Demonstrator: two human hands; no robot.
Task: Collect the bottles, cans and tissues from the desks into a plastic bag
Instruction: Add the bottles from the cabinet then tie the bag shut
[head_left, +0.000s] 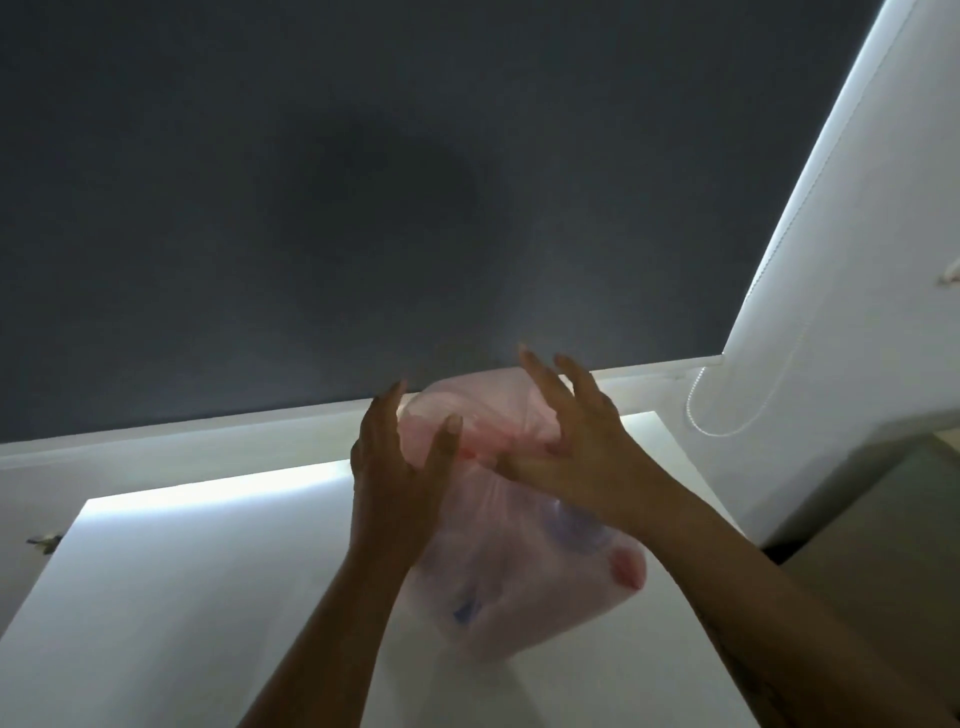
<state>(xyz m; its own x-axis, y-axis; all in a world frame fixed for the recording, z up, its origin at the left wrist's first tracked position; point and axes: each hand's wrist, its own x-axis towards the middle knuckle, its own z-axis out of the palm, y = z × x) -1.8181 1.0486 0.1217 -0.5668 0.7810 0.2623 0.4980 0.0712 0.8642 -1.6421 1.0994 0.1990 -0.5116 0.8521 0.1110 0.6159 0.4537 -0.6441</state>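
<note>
Nearest to the camera, the filled body of the plastic bag (514, 587) is seen resting on the white desk (171, 597), below the fingers and between the two forearms. Through the thin pinkish film some bluish shapes and one reddish shape are made out, but what they are cannot be told. Higher up, the neck of the bag is gathered between the hands. It is pinched by the right hand (576, 441) between thumb and lower fingers, while the upper fingers are spread and lifted away. The left hand (400, 467) is held just beside the neck, with fingers straight and together and the thumb standing apart; a real grip by it cannot be confirmed. Beyond the fingertips the loose top of the bag is puffed up before a dark roller blind (363, 182).

The film is judged soft, light and somewhat slippery, easily torn by hard edges. It is best taken at the twisted neck, not at the body.
</note>
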